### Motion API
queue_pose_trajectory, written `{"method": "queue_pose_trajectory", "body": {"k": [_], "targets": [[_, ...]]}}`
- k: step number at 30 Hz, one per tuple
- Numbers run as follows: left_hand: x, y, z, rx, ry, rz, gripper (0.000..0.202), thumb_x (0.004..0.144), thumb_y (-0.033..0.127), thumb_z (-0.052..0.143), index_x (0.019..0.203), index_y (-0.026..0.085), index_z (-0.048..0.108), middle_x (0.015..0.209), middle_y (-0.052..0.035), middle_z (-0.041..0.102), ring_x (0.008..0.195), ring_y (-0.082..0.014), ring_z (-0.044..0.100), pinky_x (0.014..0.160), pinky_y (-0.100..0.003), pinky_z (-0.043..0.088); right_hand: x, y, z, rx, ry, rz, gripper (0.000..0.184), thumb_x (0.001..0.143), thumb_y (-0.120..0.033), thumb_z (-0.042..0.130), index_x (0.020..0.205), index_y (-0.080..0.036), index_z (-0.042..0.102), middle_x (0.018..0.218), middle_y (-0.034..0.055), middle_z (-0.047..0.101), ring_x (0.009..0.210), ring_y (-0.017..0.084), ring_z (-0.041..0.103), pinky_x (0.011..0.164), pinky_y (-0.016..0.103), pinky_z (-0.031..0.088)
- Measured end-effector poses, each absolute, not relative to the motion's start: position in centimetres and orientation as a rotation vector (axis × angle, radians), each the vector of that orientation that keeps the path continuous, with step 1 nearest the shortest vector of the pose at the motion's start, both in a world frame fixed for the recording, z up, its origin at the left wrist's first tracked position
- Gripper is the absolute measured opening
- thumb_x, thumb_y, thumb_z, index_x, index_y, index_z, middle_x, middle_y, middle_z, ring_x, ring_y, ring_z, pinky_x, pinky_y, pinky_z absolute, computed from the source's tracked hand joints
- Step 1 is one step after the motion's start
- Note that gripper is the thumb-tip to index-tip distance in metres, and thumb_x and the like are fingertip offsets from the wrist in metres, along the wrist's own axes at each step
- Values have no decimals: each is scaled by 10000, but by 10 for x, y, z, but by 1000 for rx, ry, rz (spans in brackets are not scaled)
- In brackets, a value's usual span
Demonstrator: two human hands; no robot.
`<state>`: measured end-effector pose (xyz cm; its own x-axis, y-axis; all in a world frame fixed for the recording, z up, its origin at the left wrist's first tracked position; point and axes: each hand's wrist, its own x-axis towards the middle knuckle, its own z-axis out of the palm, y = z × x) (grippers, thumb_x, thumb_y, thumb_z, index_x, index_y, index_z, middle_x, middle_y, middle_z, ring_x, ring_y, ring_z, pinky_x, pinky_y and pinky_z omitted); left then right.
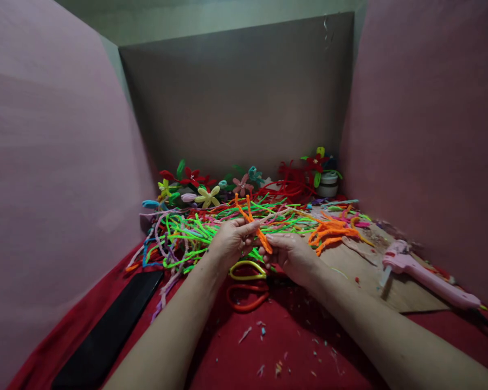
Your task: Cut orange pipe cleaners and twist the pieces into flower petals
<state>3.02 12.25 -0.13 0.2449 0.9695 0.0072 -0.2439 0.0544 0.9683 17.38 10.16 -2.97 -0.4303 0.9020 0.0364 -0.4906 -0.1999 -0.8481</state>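
An orange pipe cleaner [262, 234] is held up between both hands, folded at its lower end with two loose ends pointing up and away. My left hand [232, 238] pinches it around the middle, thumb on top. At the folded end, the fingers of my right hand [288, 253] are closed on it. Just below the hands lie scissors with a yellow handle loop [247, 277] and a red handle loop [247, 309]; their blades are hidden. More bent orange pipe cleaners [334, 233] rest in a bunch to the right of my right hand.
Loose green pipe cleaners [187, 235] spread behind the hands. Pipe-cleaner flowers [208, 197] and a small white pot [328, 184] stand at the back. A pink glue gun [427, 273] lies on cardboard [402, 292] at right. A black phone-like slab [109, 327] lies left on red cloth [228, 357].
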Motion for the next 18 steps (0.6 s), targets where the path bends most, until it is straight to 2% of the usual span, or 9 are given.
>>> {"method": "queue_pose_trajectory", "body": {"k": [4, 9, 15, 18], "targets": [[32, 120, -1, 1079, 874, 1030, 250, 605, 237, 730, 719, 129, 535, 530, 32, 518, 390, -43, 480, 379, -147, 371, 175, 104, -30, -570, -976, 1882, 114, 657, -204, 611, 693, -100, 636, 592, 52, 616, 470, 113, 522, 491, 254, 410], [33, 118, 0, 1106, 857, 1032, 278, 582, 248, 745, 717, 125, 535, 522, 28, 524, 403, -61, 504, 395, -164, 389, 174, 104, -32, -579, -961, 1895, 110, 639, -183, 615, 700, -94, 636, 579, 43, 604, 477, 107, 518, 491, 239, 396], [32, 118, -2, 1143, 864, 1026, 293, 569, 273, 748, 725, 137, 542, 525, 25, 542, 402, -56, 480, 370, -153, 334, 172, 104, -33, -625, -955, 1810, 59, 596, -167, 634, 631, -121, 621, 547, 13, 577, 498, 95, 502, 486, 216, 377], [33, 118, -1, 1170, 874, 1032, 268, 571, 272, 740, 673, 143, 528, 481, 45, 514, 363, -34, 417, 346, -142, 269, 170, 104, -32, -664, -966, 1749, 69, 574, -183, 646, 603, -126, 619, 542, 9, 578, 478, 90, 487, 452, 207, 340]]}}
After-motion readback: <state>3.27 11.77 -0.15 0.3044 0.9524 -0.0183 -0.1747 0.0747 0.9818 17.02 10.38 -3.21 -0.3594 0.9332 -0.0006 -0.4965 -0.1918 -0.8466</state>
